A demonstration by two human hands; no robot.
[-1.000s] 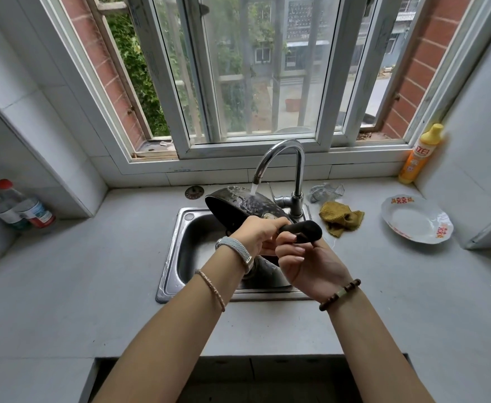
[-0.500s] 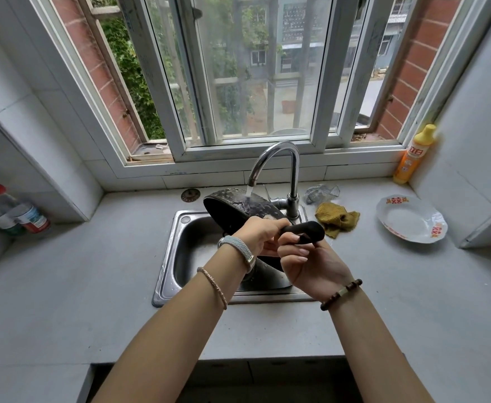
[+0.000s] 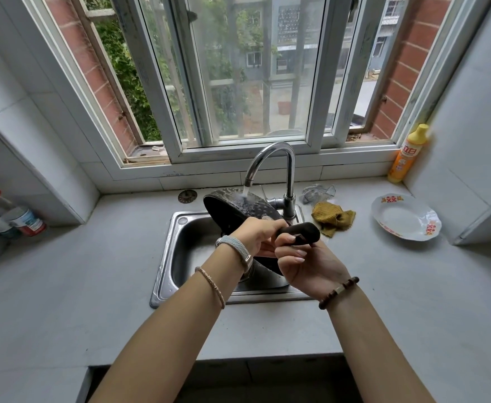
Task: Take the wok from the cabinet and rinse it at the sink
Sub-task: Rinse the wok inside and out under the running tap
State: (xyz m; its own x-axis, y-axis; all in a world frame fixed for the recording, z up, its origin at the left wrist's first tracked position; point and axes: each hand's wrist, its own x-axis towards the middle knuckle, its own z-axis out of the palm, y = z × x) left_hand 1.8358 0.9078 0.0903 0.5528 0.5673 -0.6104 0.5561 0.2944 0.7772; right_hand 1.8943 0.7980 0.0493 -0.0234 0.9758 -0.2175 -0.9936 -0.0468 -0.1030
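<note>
Both hands clasp the wok's handle [image 3: 298,232]: the left hand [image 3: 257,237] curled round it near the pan, the right hand [image 3: 305,264] gripping its end from below. The wok [image 3: 235,206] is tilted on edge over the sink [image 3: 163,257], water from the faucet [image 3: 270,154] striking its hammered outer side. On the desk [image 3: 93,286] to the right lie a yellow cloth [image 3: 333,218], a plate [image 3: 404,218] and a detergent bottle [image 3: 407,155]; 2 bottles [image 3: 8,219] stand far left.

Both arms fwd, L hand [image 3: 257,238] & R hand [image 3: 307,267] curled round wok handle [image 3: 304,231].
</note>
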